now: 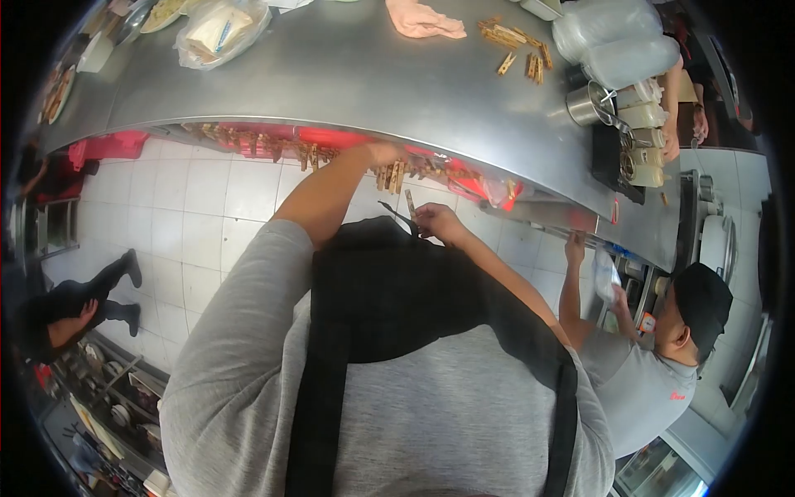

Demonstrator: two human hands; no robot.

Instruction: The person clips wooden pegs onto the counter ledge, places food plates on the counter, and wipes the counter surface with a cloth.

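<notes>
My left hand (pixel 387 154) reaches to the front edge of the steel table (pixel 331 87). Its fingers are mostly hidden among wooden clothespins (pixel 389 177) that hang in a row below the edge. In front of my black apron (pixel 381 290), my right hand (pixel 436 222) is closed on a single wooden clothespin (pixel 410 201), which points upward. A thin black strap (pixel 397 214) sticks out beside that hand. More clothespins (pixel 310 156) hang to the left along the same row, with red material (pixel 331 137) behind them.
Loose clothespins (pixel 517 41), a pink cloth (pixel 424 18) and a plastic-wrapped package (pixel 219 33) lie on the table. A metal pot (pixel 590 103) and several bottles (pixel 646 137) stand at the right end. A co-worker (pixel 654 356) stands close on my right; another person (pixel 79 306) is at far left.
</notes>
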